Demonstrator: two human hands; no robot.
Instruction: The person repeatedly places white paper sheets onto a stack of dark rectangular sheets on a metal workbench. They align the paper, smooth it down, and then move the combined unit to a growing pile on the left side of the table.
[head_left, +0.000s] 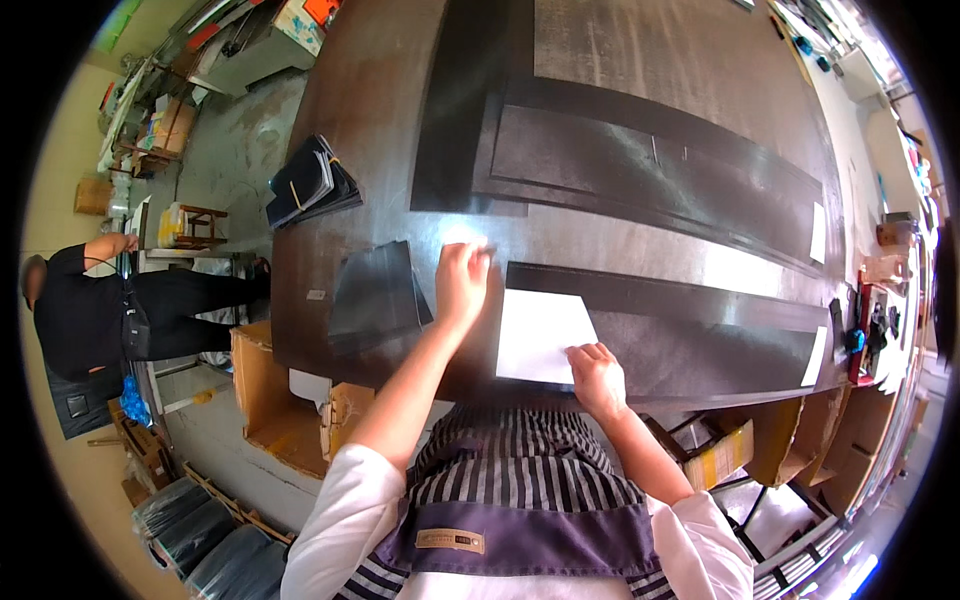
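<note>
My left hand (463,288) is raised over the table, left of the white sheet, its fingers curled together. Something small and dark shows at its fingertips, but bright glare hides what it is. A rectangular white sheet (543,335) lies over the left end of a long black strip (690,345) near the table's front edge. At the sheet's lower right corner, my right hand (598,380) is closed with thumb and fingertips on its edge. Thin black sheets (375,300) lie loosely to the left of my left hand.
More long black strips (650,165) lie farther back on the dark table (370,110). A banded stack of black pieces (312,185) sits at the left edge. Cardboard boxes (262,400) stand below the front edge. Another person (90,310) stands at the far left.
</note>
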